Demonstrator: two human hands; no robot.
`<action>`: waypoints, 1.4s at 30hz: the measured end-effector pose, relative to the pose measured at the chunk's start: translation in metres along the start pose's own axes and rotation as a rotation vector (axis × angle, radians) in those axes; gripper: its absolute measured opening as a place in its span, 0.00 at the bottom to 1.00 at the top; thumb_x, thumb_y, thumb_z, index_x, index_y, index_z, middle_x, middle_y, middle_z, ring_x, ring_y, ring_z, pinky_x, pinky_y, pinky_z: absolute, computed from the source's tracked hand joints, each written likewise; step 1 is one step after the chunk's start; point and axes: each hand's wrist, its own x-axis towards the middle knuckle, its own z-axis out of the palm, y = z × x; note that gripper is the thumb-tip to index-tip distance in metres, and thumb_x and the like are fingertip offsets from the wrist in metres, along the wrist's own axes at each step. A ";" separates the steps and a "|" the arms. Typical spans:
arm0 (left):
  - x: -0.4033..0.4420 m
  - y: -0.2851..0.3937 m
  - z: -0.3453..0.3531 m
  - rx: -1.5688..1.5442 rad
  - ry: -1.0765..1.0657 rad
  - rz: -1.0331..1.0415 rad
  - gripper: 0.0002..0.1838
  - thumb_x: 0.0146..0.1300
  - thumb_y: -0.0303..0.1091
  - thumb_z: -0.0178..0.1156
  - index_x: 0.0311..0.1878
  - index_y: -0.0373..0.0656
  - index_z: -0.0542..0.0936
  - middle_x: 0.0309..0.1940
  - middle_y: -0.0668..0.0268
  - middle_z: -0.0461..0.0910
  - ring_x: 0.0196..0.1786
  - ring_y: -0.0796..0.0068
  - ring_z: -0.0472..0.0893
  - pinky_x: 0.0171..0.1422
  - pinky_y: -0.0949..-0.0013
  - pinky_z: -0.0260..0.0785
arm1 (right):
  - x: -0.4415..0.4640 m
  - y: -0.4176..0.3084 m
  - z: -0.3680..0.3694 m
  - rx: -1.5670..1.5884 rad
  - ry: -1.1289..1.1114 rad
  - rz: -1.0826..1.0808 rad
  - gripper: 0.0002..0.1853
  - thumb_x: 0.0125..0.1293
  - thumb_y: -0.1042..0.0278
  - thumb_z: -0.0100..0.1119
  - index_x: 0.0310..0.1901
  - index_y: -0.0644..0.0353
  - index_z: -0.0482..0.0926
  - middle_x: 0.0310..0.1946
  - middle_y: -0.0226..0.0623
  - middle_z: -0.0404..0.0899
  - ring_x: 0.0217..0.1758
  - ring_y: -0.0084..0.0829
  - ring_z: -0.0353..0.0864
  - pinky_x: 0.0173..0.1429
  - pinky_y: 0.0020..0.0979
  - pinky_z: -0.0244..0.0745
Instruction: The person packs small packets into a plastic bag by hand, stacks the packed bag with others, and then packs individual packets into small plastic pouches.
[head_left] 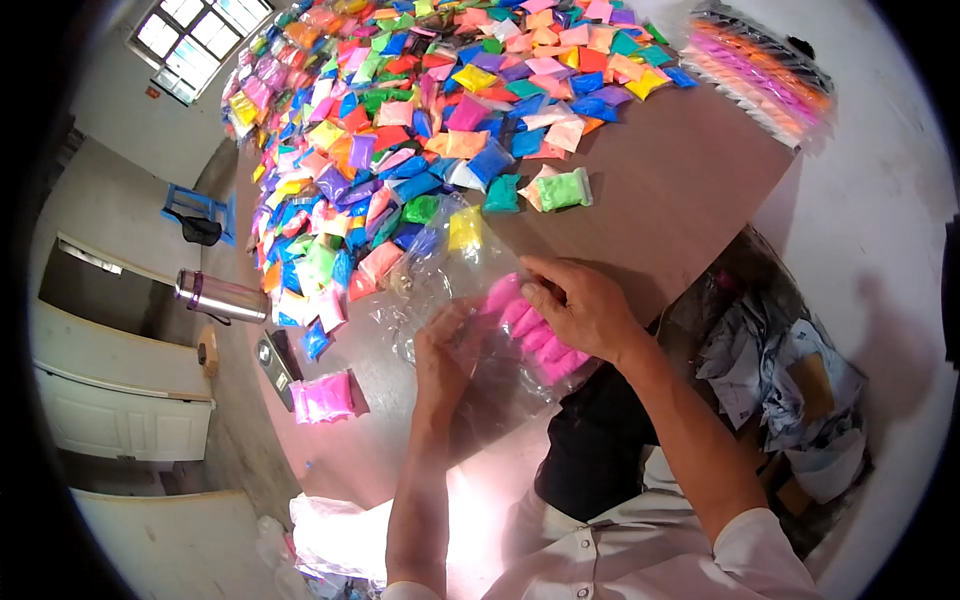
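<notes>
My right hand point(580, 305) is closed on the upper edge of a clear plastic bag with several bright pink packets point(540, 335) in a row. My left hand point(442, 345) is at the left side of the clear plastic point(400, 320), behind part of it; its fingers are blurred by the film. A yellow packet point(465, 229) lies just beyond the plastic. A separate pink packet point(323, 397) rests on the table to the left, beside a dark flat device point(275, 368).
A large pile of small colourful packets point(400, 140) covers the far part of the brown table point(690, 170). Bundled packets point(760, 75) lie at the far right corner. A steel flask point(222, 296) stands at the left edge. Crumpled wrapping point(780, 370) fills a box at the right.
</notes>
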 end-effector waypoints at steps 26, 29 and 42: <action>-0.049 0.031 -0.055 0.790 0.239 0.276 0.14 0.67 0.25 0.74 0.55 0.39 0.88 0.44 0.58 0.90 0.41 0.67 0.90 0.43 0.67 0.81 | -0.008 0.009 0.010 0.066 0.012 -0.013 0.23 0.70 0.54 0.72 0.62 0.54 0.87 0.42 0.40 0.92 0.37 0.34 0.89 0.47 0.35 0.84; -0.070 0.036 -0.113 0.886 0.344 0.161 0.13 0.66 0.26 0.74 0.53 0.39 0.89 0.46 0.59 0.91 0.38 0.69 0.89 0.42 0.67 0.80 | -0.009 0.007 0.009 0.092 -0.022 0.037 0.23 0.70 0.54 0.72 0.63 0.53 0.87 0.41 0.40 0.92 0.37 0.34 0.89 0.47 0.35 0.84; -0.080 0.038 -0.199 1.107 0.187 -0.075 0.27 0.60 0.33 0.73 0.64 0.40 0.85 0.49 0.52 0.90 0.53 0.50 0.90 0.60 0.57 0.81 | -0.009 0.010 0.010 0.105 -0.018 0.053 0.23 0.70 0.51 0.72 0.63 0.49 0.88 0.41 0.40 0.91 0.39 0.34 0.89 0.49 0.36 0.84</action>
